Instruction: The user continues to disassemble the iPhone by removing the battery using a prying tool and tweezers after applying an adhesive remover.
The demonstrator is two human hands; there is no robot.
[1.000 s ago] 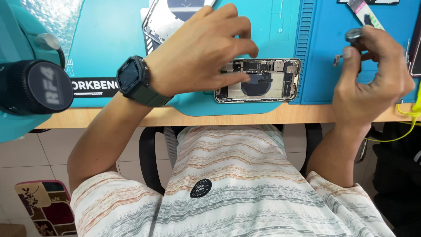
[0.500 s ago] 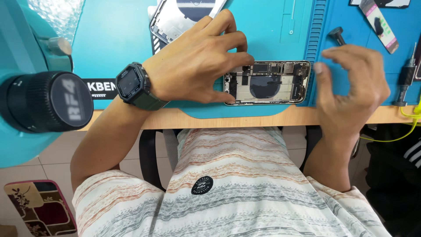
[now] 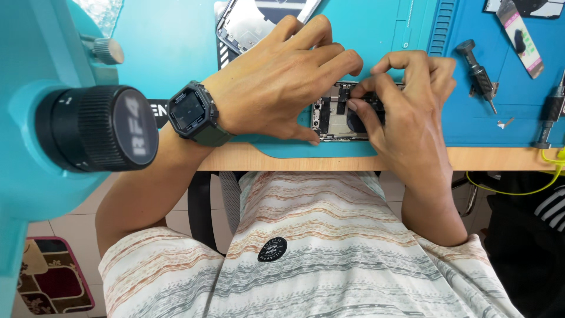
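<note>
Teal metal filled the far left of the view: a microscope head (image 3: pixel 41 118) with its black eyepiece barrel (image 3: pixel 97 129), well to the left of the opened phone (image 3: pixel 332 115). That phone, its back off and its boards bare, lay on the blue work mat (image 3: pixel 176 41) close to the wooden table edge (image 3: pixel 506 159).

The left hand (image 3: pixel 276 88), a dark square watch (image 3: pixel 191 112) on its wrist, lay over the phone's left end with fingers spread and curved down, the thumb pressed along the near edge, holding the body flat rather than gripping it. Just beyond the phone lay a detached phone panel (image 3: pixel 247 23).

The right hand (image 3: pixel 406 112) covered the phone's right half, thumb and forefinger tips pinched together on something small inside; what they held was too small to tell.

To the right of the phone lay a black screwdriver (image 3: pixel 477 73), a small loose metal bit (image 3: pixel 504 123) and a second tool (image 3: pixel 550 115).

The risk, as I judged it, was a slipped or twisted pinch tearing a thin flex or connector, since both hands hid the part. The phone also sat near the edge, so a hard push could have slid it off.
</note>
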